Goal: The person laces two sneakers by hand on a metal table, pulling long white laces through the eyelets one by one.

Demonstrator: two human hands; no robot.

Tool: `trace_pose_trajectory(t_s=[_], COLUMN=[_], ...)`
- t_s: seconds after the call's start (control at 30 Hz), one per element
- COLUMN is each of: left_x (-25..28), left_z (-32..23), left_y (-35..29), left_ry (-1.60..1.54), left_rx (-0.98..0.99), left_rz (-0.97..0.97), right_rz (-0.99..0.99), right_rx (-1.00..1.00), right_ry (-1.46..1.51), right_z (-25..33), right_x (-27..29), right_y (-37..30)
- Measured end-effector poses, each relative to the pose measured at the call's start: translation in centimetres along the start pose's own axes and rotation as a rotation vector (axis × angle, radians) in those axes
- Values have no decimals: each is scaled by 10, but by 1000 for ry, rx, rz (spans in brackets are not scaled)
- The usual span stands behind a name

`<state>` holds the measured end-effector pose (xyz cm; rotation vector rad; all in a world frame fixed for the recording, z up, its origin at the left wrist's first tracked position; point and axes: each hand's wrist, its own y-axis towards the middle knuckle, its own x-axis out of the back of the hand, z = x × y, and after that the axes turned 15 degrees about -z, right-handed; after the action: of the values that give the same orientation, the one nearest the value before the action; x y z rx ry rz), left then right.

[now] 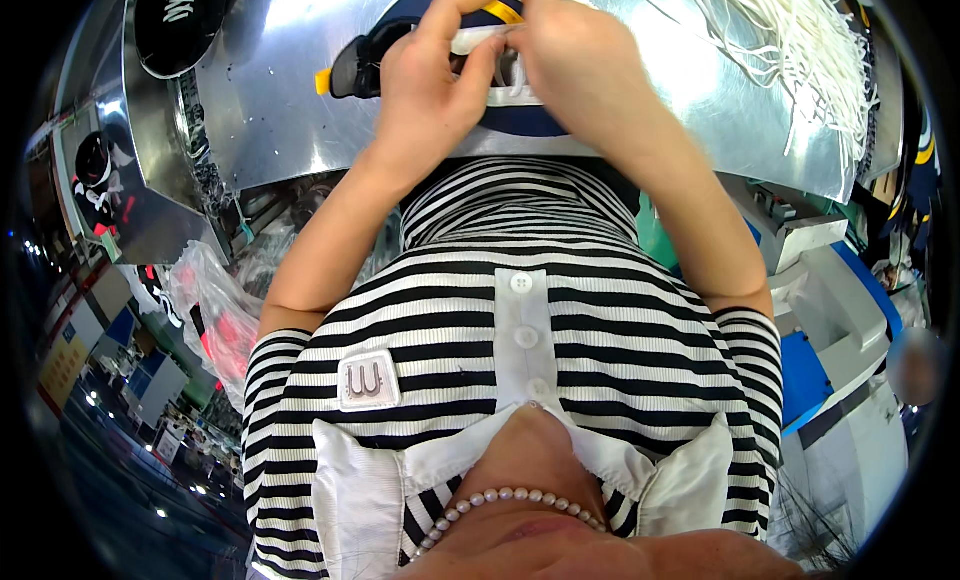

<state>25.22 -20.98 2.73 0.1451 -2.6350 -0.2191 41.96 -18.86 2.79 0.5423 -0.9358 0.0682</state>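
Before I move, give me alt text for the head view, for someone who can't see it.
A person's left hand and right hand work close together at what looks like a navy shoe upper with white and yellow trim, over a shiny metal table. A loose heap of thin white laces lies right; a black, white-laced shoe piece sits upper left.

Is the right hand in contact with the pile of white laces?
Apart. The head view shows shiny table between the right hand and the pile of laces.

the shoe upper (522, 119) is navy and yellow, laces (825, 55) white, shirt (620, 325) striped black-white.
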Motion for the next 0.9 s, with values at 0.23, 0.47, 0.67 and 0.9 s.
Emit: trace_pose_trajectory(t_s=[0.23,0.47,0.67,0.9], left_x=[8,-4,-4,27], left_z=[14,-10,8,0], left_y=[3,17,9,25], left_ry=[-254,134,80,-303], left_rx=[183,-7,-16,290], left_rz=[-48,-127,-172,287], right_rz=[77,-270,-396,-510], right_rx=[-118,-514,-233,-156], right_ry=[13,469,273,161], right_z=[8,-23,-21,-27], right_x=[24,-8,-18,-31], right_y=[9,-9,-15,-15])
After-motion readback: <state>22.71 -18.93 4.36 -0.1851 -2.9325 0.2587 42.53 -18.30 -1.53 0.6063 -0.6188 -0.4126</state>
